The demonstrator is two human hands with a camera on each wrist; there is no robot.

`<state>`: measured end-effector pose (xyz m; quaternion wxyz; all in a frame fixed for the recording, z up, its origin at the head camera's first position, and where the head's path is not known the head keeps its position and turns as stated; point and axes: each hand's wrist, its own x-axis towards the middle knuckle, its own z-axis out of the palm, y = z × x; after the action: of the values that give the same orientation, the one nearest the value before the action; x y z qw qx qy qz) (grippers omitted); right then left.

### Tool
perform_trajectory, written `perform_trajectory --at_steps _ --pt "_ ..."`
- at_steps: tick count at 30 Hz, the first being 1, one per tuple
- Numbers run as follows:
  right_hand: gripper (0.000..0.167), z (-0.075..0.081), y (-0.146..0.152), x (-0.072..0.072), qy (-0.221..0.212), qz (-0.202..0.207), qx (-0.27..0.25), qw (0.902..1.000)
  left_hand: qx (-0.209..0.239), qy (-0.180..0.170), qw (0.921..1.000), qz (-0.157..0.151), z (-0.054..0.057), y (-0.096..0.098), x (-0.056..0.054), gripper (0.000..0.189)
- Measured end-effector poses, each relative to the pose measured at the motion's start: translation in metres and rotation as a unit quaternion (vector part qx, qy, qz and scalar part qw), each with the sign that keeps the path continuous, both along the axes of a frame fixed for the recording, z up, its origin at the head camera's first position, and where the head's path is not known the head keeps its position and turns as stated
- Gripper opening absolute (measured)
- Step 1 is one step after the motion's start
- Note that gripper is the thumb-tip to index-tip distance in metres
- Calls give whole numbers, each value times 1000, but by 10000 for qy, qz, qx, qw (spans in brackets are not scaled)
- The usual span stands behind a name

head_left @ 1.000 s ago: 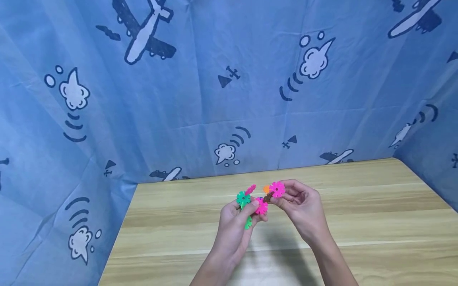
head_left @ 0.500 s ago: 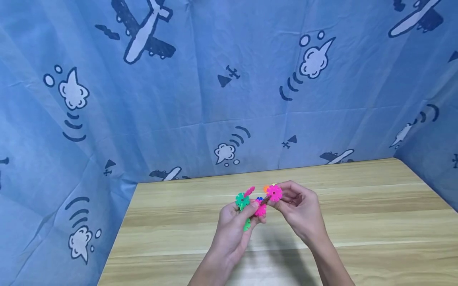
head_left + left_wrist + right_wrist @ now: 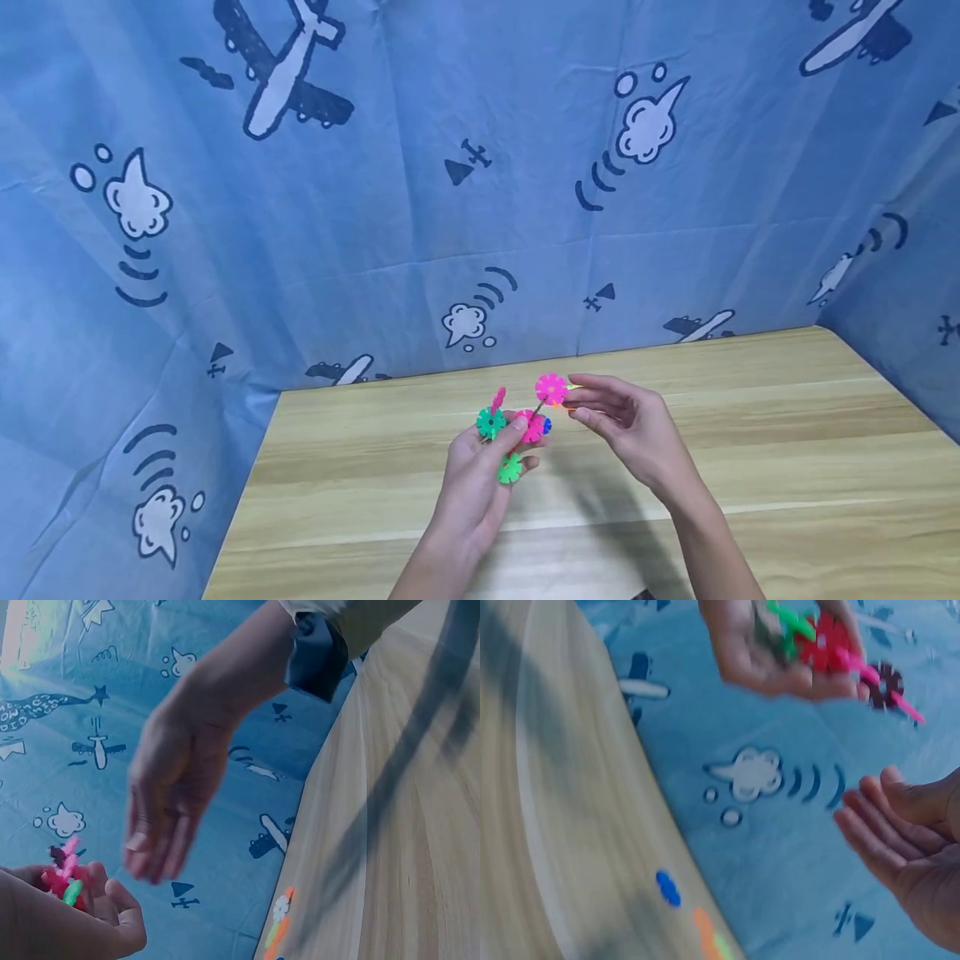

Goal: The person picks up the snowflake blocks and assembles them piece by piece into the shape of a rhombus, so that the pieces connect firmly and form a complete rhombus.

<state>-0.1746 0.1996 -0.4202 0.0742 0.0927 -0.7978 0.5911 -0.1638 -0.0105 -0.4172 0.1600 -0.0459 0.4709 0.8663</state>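
Your left hand (image 3: 476,471) pinches the notched-disc assembly (image 3: 533,433) above the bench (image 3: 787,442), thumb over its middle pink disc (image 3: 535,426). Your right hand (image 3: 641,421), just right of it, has loosely relaxed fingers and holds nothing. To work this well, brace whichever disc takes the push; the brown disc (image 3: 886,685) and outer pink disc (image 3: 551,389) stick out unsupported and could twist loose. Align slots squarely before pressing.
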Motion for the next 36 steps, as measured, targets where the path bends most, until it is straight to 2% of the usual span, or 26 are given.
perform_trajectory --at_steps 6,10,14,20,26,31,36 --pt "44 -20 20 -20 -573 -407 739 9948 101 23 9999 -4 0 -3 -1 29" --pt "43 -33 28 -35 -775 -587 1145 9886 292 29 9996 -55 0 -5 -2 29" --pt "43 -50 33 -49 -1087 -609 1304 9836 426 25 9989 -172 0 -7 -3 26" --pt "44 -78 38 -64 -1559 -855 1435 9735 368 162 9986 -340 1 -7 -2 27" --pt "41 -95 38 -67 -1549 -1098 1564 9693 415 211 9977 -483 2 -2 1 25" --pt "35 -96 39 -66 -1382 -1307 1647 9678 481 154 9978 -432 2 0 2 24" --pt "22 -96 42 -64 -1466 -1411 1526 9671 549 156 9974 -431 3 0 3 16"
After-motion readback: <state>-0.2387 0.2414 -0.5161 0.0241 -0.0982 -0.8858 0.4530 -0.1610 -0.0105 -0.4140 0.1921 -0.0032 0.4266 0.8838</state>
